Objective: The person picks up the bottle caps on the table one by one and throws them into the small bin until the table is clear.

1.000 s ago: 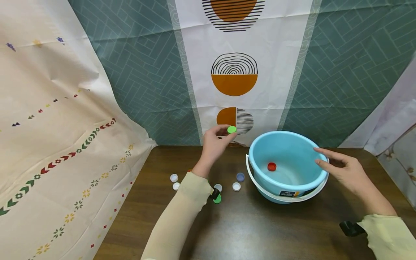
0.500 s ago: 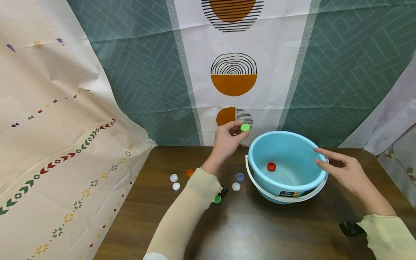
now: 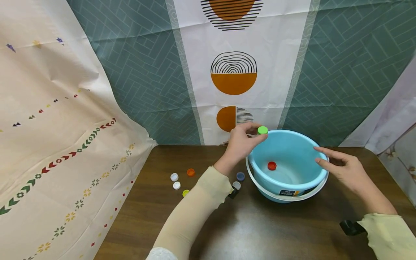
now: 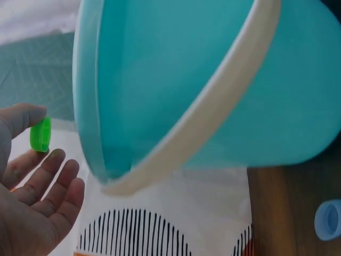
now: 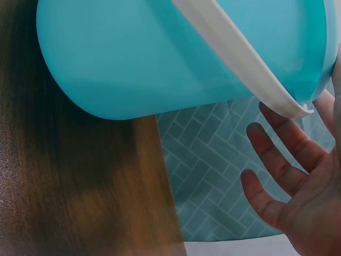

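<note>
My left hand (image 3: pixel 239 145) pinches a bright green bottle cap (image 3: pixel 262 130) between thumb and fingertips. In the head view the cap overlaps the far left rim of a light blue bucket (image 3: pixel 279 186); in the left wrist view the green cap (image 4: pixel 41 134) shows beside the rim, the other fingers spread below. A red bottle cap (image 3: pixel 271 165) lies on the bucket's floor. My right hand (image 3: pixel 349 171) holds the bucket's right rim, thumb and forefinger reaching over it. In the right wrist view its remaining fingers extend outside, near the white handle (image 5: pixel 234 48).
On the brown table (image 3: pixel 276 231) left of the bucket lie several loose caps: an orange cap (image 3: pixel 190 172), a yellow cap (image 3: pixel 186 193), a blue cap (image 3: pixel 240 176) and white ones such as this white cap (image 3: pixel 174 177). A patterned cloth (image 3: pixel 234 83) hangs behind.
My left hand has moved right with the green cap, from left of the bucket to its rim. The orange and yellow caps have come into sight behind the arm. The right hand stays put.
</note>
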{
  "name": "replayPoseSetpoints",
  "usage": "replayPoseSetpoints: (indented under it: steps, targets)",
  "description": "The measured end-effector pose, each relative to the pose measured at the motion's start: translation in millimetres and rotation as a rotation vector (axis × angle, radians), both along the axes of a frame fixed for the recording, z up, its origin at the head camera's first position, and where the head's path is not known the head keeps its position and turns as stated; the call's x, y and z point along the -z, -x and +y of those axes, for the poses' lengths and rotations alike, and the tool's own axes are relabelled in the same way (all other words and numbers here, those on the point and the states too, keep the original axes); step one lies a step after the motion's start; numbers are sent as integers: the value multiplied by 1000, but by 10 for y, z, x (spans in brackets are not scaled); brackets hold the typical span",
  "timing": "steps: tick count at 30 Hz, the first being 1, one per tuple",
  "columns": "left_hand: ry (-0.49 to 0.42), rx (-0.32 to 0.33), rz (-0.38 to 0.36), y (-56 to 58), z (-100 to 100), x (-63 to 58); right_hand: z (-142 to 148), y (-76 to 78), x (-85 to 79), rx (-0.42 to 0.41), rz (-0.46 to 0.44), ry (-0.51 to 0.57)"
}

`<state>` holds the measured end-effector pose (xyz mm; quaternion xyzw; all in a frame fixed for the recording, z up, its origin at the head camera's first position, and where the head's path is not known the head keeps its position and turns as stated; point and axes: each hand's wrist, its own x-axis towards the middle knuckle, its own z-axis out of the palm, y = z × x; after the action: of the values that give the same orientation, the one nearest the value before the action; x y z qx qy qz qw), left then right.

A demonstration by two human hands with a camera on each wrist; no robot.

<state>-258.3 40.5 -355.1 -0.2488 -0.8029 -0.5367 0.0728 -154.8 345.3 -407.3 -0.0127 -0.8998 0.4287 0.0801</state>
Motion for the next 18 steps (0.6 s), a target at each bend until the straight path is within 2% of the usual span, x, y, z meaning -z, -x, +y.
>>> replayPoseSetpoints:
  steps: [9,18]
  targets:
    - [75,28,16,-74,226,-24,1,3,-7,3,-3,-8]
    - [111,91,-3,-160,415,-33,3,1,-5,11,-12,-19]
